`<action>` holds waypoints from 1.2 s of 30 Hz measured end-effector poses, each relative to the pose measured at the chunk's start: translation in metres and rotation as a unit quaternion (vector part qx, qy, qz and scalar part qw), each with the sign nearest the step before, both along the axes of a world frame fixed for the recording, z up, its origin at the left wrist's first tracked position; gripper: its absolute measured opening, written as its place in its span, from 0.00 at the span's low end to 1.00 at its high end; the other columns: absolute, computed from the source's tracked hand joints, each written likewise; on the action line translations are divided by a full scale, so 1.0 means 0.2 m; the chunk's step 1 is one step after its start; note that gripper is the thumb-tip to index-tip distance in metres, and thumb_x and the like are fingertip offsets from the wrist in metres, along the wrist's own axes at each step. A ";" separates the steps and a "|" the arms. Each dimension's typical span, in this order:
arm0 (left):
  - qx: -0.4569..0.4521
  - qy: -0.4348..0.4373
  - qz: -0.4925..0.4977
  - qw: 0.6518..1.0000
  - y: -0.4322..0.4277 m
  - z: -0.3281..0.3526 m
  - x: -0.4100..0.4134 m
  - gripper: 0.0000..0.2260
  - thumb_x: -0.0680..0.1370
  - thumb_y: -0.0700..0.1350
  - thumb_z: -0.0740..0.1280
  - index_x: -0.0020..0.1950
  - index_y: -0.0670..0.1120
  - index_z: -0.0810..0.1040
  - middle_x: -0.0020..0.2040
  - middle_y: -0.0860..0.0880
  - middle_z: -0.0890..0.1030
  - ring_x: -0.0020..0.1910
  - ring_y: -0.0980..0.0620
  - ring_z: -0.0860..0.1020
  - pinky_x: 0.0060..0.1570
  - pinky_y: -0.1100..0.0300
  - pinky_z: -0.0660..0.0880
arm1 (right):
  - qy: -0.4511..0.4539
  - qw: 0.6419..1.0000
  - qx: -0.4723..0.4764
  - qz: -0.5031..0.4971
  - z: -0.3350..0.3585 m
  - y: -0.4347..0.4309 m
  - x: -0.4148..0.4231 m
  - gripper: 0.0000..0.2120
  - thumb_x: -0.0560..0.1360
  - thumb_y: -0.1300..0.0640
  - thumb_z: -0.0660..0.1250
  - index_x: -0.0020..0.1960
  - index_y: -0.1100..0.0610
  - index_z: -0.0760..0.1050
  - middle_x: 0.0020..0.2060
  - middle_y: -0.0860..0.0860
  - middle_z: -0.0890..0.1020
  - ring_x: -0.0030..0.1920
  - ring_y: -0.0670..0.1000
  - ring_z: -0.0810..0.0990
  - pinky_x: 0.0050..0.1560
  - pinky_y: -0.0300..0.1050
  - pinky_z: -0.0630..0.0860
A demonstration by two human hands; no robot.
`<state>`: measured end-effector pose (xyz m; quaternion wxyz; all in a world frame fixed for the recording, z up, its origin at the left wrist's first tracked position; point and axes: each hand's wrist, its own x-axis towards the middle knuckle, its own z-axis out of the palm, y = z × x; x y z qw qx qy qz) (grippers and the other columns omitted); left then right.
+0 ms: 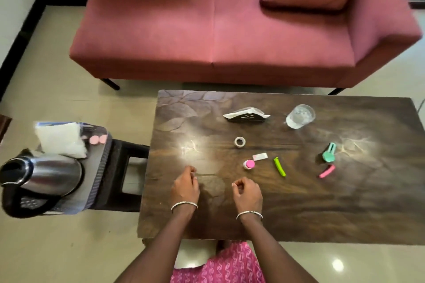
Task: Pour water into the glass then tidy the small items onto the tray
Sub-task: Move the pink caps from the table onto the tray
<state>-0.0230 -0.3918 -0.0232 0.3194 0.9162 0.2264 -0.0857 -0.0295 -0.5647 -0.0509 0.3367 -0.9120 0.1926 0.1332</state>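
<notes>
A clear glass (300, 116) stands upright at the dark table's (345, 202) far right. A green clip (279, 166) lies mid-table, its long axis running near to far and its far end leaning left. The tray (101, 167) sits off to the left. The left hand (185, 187) and right hand (248, 193) are knuckles up, fingers loosely curled, grasping nothing.

The left hand (185, 187) and right hand (247, 193) hang loosely curled (holding nothing) over the dark wooden table (345, 202) at its 7 o'clock. A clear drinking glass (300, 116) stands at 1 o'clock. Off at 9 o'clock, a shiny steel kettle (43, 176) sits on a grey tray (102, 163).
</notes>
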 end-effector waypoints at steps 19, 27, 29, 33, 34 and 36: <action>-0.053 0.129 -0.154 0.978 -0.82 -0.33 0.31 0.19 0.75 0.48 0.71 0.63 0.48 0.70 0.57 0.48 0.80 0.57 0.45 0.78 0.54 0.52 0.74 | 0.016 0.998 -0.002 -0.067 -0.17 -0.82 0.39 0.02 0.74 0.57 0.69 0.44 0.55 0.80 0.40 0.52 0.84 0.43 0.55 0.82 0.47 0.49 0.78; -0.012 0.117 -0.155 0.981 -0.93 -0.57 0.42 0.20 0.74 0.48 0.71 0.63 0.52 0.70 0.60 0.51 0.73 0.56 0.45 0.78 0.50 0.51 0.74 | 0.013 0.995 0.032 0.090 -0.35 -0.76 0.78 0.08 0.73 0.60 0.68 0.51 0.52 0.80 0.41 0.46 0.84 0.41 0.48 0.80 0.47 0.45 0.77; 0.000 0.102 -0.156 0.983 -0.93 -0.62 0.43 0.15 0.75 0.49 0.69 0.60 0.51 0.71 0.57 0.52 0.74 0.54 0.47 0.78 0.48 0.52 0.73 | 0.018 0.990 0.026 0.138 -0.39 -0.72 0.84 0.11 0.73 0.61 0.68 0.54 0.52 0.79 0.44 0.47 0.83 0.44 0.50 0.81 0.49 0.46 0.77; -0.059 0.050 -0.100 0.992 -0.89 -0.66 0.41 0.13 0.73 0.47 0.70 0.55 0.49 0.73 0.51 0.51 0.79 0.50 0.46 0.78 0.49 0.49 0.74 | 0.043 0.973 0.001 0.226 -0.46 -0.63 0.91 0.16 0.73 0.60 0.68 0.60 0.53 0.75 0.53 0.51 0.78 0.51 0.54 0.80 0.55 0.51 0.76; -0.071 0.044 -0.082 0.993 -0.86 -0.67 0.39 0.13 0.73 0.47 0.71 0.54 0.48 0.73 0.50 0.50 0.80 0.48 0.46 0.79 0.48 0.49 0.75 | 0.047 0.969 -0.003 0.242 -0.47 -0.60 0.91 0.18 0.73 0.59 0.69 0.62 0.53 0.73 0.55 0.52 0.77 0.54 0.55 0.79 0.56 0.52 0.75; -0.078 0.036 -0.063 0.994 -0.79 -0.67 0.37 0.13 0.72 0.46 0.71 0.53 0.48 0.72 0.47 0.50 0.81 0.44 0.45 0.79 0.45 0.50 0.75 | 0.050 0.964 -0.002 0.260 -0.50 -0.53 0.90 0.23 0.72 0.59 0.70 0.66 0.54 0.71 0.60 0.53 0.74 0.59 0.57 0.77 0.60 0.52 0.73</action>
